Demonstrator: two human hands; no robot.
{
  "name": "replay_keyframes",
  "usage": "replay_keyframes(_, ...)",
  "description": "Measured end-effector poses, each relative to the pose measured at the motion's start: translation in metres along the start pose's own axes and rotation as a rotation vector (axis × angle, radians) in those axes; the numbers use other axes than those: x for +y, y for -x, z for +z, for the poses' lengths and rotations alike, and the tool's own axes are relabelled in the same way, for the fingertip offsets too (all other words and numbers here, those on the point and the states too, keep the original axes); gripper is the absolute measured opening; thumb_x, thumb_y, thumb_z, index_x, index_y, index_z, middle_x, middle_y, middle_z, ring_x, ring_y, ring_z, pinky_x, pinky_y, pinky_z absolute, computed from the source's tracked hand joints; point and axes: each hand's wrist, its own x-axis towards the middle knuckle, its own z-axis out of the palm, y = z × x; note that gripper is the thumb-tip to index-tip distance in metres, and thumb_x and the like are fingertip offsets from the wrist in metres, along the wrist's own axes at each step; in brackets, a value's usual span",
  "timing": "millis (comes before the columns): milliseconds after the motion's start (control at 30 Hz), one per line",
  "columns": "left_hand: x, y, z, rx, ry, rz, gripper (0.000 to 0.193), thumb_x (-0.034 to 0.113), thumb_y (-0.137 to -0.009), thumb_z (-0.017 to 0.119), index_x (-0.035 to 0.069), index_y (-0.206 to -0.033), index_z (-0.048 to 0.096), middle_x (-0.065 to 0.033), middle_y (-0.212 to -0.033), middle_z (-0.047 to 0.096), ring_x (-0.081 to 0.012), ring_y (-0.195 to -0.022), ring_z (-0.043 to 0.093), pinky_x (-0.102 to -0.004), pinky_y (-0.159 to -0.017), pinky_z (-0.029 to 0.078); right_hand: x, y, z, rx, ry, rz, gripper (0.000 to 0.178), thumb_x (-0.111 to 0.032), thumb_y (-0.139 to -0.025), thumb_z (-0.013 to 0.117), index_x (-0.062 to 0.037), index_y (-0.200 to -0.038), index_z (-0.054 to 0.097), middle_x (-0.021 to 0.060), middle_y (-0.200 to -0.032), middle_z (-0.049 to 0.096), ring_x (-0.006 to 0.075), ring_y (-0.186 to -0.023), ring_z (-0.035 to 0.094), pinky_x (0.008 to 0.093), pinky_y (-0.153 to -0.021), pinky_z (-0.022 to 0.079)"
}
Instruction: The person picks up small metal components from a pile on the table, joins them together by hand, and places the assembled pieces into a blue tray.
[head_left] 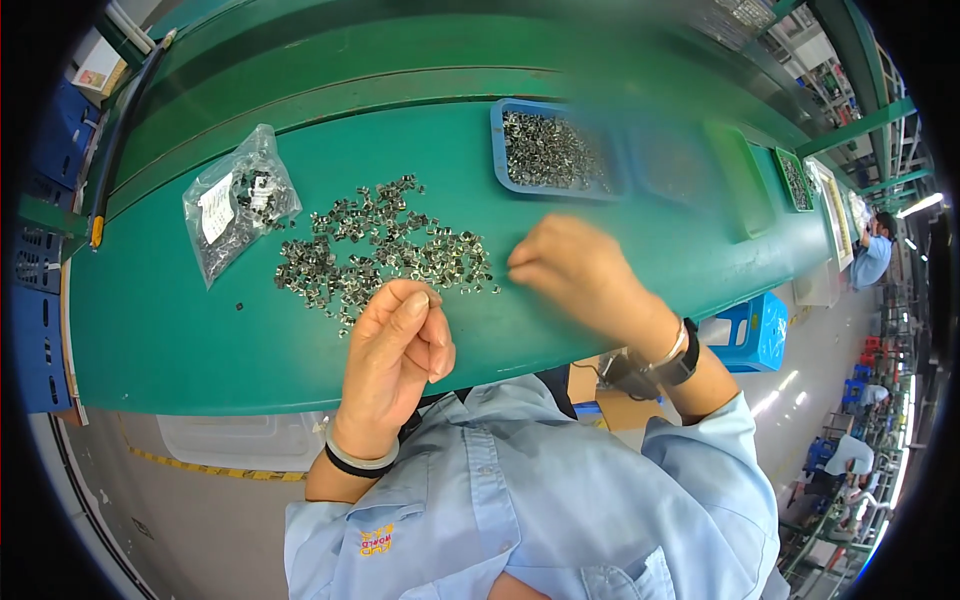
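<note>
Many small black-and-silver metal parts (375,245) lie in a loose heap on the green tabletop (200,340). At the near edge of that heap, my left hand (395,340) is raised with thumb and forefinger pinched together; whatever sits between them is too small to make out. My right hand (575,265), smeared by motion, hovers to the right of the heap, below a blue tray (505,182) filled with similar small parts. Its fingers look curled, but the blur hides whether they hold anything.
A clear plastic bag (215,245) with more parts and a white label lies left of the heap. Right of the blue tray are a blurred green tray (742,185) and a smaller green tray (794,180) with parts. A blue stool (755,335) stands below the table's right edge.
</note>
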Motion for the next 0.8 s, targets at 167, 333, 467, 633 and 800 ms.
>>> replay_keyframes(167, -0.004, -0.001, 0.003, -0.03, 0.008, 0.01, 0.015, 0.016, -0.096, 0.048, 0.002, -0.097, 0.053, -0.0063, -0.068, 0.055, -0.0122, -0.05, 0.048, -0.0252, -0.044, 0.039, -0.017, 0.006, 0.016, -0.058, 0.128, 0.041, 0.018, -0.011, -0.072, 0.071, -0.0083, -0.088, 0.062, 0.0047, -0.083, 0.058, 0.0261, -0.08, 0.057, 0.035, -0.069, 0.046)
replay_keyframes(333, -0.008, 0.001, 0.01, -0.019, -0.149, 0.014, 0.017, 0.017, -0.096, 0.047, 0.002, -0.1, 0.053, -0.0063, -0.072, 0.057, -0.0114, -0.053, 0.051, -0.0235, -0.046, 0.04, -0.024, 0.012, 0.014, 0.081, -0.063, 0.088, 0.02, -0.005, -0.07, 0.072, -0.0079, -0.086, 0.06, 0.0051, -0.085, 0.059, 0.0243, -0.08, 0.057, 0.0342, -0.067, 0.047)
replay_keyframes(467, -0.016, 0.002, 0.027, -0.007, -0.329, -0.02, 0.019, 0.019, -0.097, 0.047, 0.002, -0.102, 0.053, -0.0074, -0.078, 0.059, -0.0117, -0.057, 0.053, -0.0231, -0.047, 0.04, -0.035, 0.019, 0.011, 0.244, -0.26, 0.065, 0.023, 0.0, -0.069, 0.072, -0.0074, -0.087, 0.058, 0.006, -0.085, 0.059, 0.0239, -0.081, 0.057, 0.0338, -0.068, 0.047)
replay_keyframes(633, -0.024, 0.0, 0.037, -0.045, -0.342, -0.07, 0.02, 0.019, -0.096, 0.048, 0.001, -0.102, 0.054, -0.0076, -0.084, 0.061, -0.0091, -0.06, 0.054, -0.021, -0.048, 0.041, -0.035, 0.028, 0.018, 0.322, -0.259, -0.019, 0.029, 0.002, -0.069, 0.071, -0.0076, -0.093, 0.057, 0.0066, -0.086, 0.059, 0.0242, -0.082, 0.057, 0.0337, -0.069, 0.047)
replay_keyframes(800, -0.028, -0.003, 0.037, -0.039, -0.369, -0.088, 0.018, 0.018, -0.095, 0.05, 0.002, -0.102, 0.054, -0.0083, -0.084, 0.062, -0.0102, -0.06, 0.055, -0.0213, -0.048, 0.041, -0.032, 0.033, 0.015, 0.312, -0.273, -0.023, 0.03, 0.002, -0.07, 0.07, -0.0079, -0.095, 0.057, 0.0059, -0.086, 0.058, 0.0241, -0.082, 0.057, 0.0334, -0.069, 0.047)
